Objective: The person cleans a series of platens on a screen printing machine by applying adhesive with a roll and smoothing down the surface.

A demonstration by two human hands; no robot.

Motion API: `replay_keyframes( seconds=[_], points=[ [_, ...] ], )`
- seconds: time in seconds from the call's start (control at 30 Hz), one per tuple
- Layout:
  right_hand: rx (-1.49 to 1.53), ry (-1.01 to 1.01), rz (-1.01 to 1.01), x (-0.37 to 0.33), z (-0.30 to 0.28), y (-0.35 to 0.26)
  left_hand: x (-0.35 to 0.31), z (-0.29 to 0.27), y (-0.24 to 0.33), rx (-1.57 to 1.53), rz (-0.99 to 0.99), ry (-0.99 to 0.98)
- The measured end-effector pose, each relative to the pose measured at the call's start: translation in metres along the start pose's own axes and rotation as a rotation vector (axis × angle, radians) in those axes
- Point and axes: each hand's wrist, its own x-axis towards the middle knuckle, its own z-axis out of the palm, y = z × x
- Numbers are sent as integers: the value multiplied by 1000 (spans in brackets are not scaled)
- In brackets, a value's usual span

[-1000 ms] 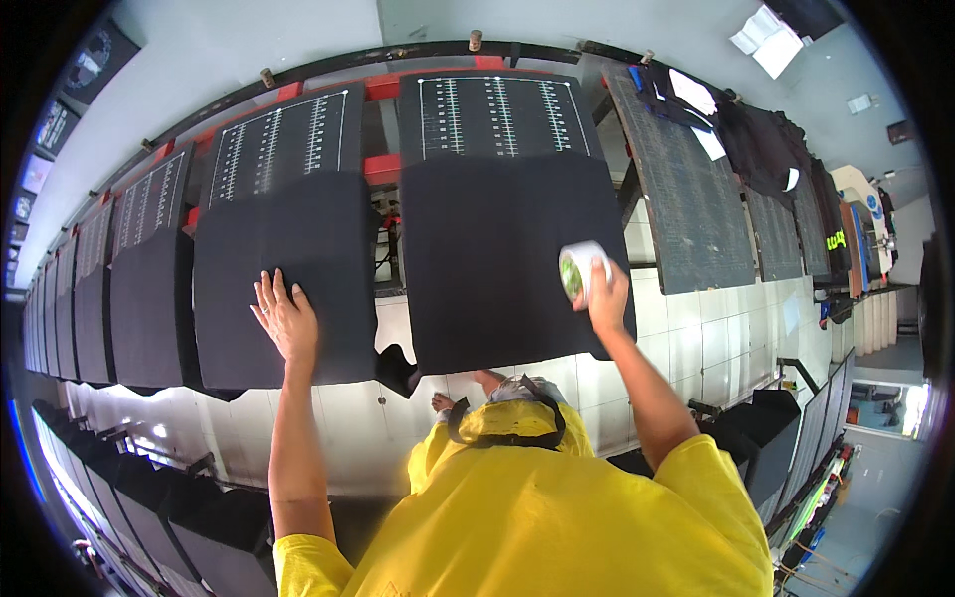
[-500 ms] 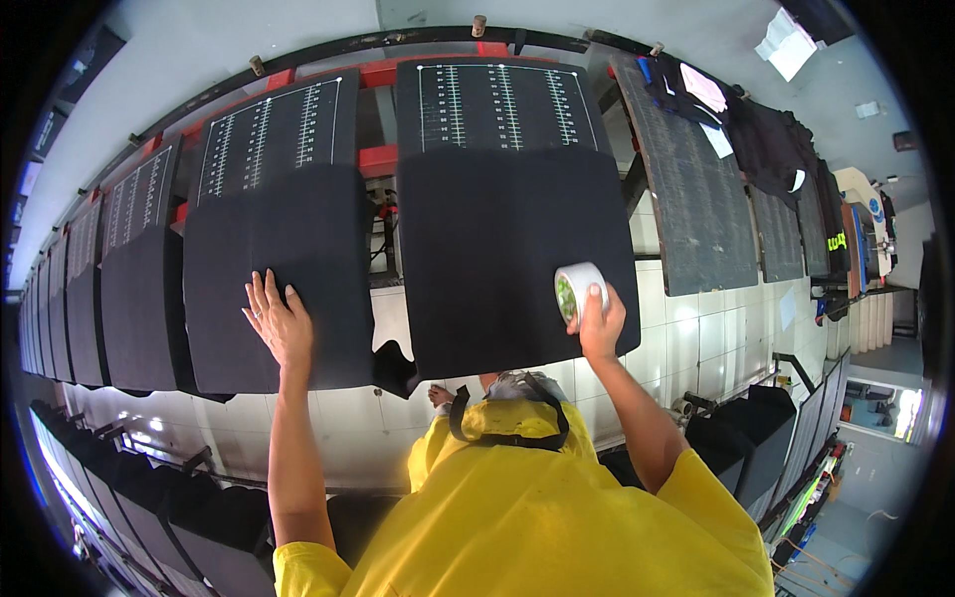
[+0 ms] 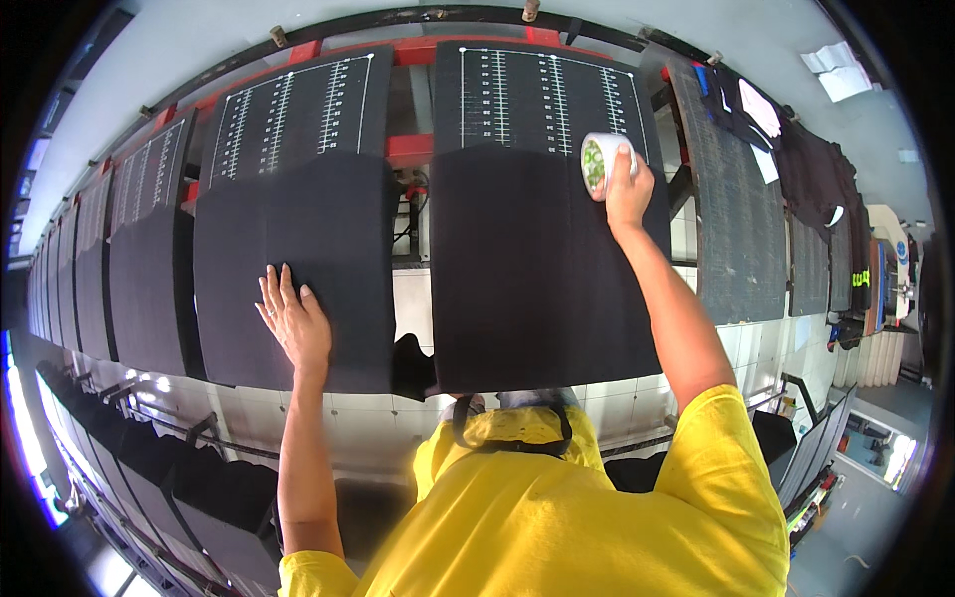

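My left hand (image 3: 298, 320) rests open, fingers spread, on the black cloth (image 3: 239, 234) that covers the lower part of a dark board. In my right hand (image 3: 629, 194) is a roll of tape (image 3: 597, 164), white outside with a green-patterned core. The roll is held over the upper right of the neighbouring board (image 3: 587, 99), around the top edge of its black cloth (image 3: 537, 298). White ruled scales are marked on the bare upper part of both boards. Whether the roll touches the surface I cannot tell.
Several similar cloth-covered boards (image 3: 149, 289) run off to the left. A bare, worn board (image 3: 741, 229) stands to the right, with dark garments (image 3: 811, 169) beyond it. A red frame (image 3: 410, 149) carries the boards. Behind me is another row of black-covered boards (image 3: 214, 478).
My right hand has carried the tape roll away from me, from the cloth's near right part up to its far edge. My left hand stays flat on its cloth. The view has shifted slightly.
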Motion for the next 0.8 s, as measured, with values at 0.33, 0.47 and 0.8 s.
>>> replay_keyframes(
  seconds=[0.33, 0.47, 0.8],
  points=[
    [58, 19, 39, 20, 7, 1, 3, 3, -4, 4, 38, 10],
    [-34, -76, 77, -46, -20, -10, 1, 5, -6, 11, 16, 26],
    [-109, -100, 191, -259, -110, -30, 0, 9, -9, -15, 5, 29]
  ],
)
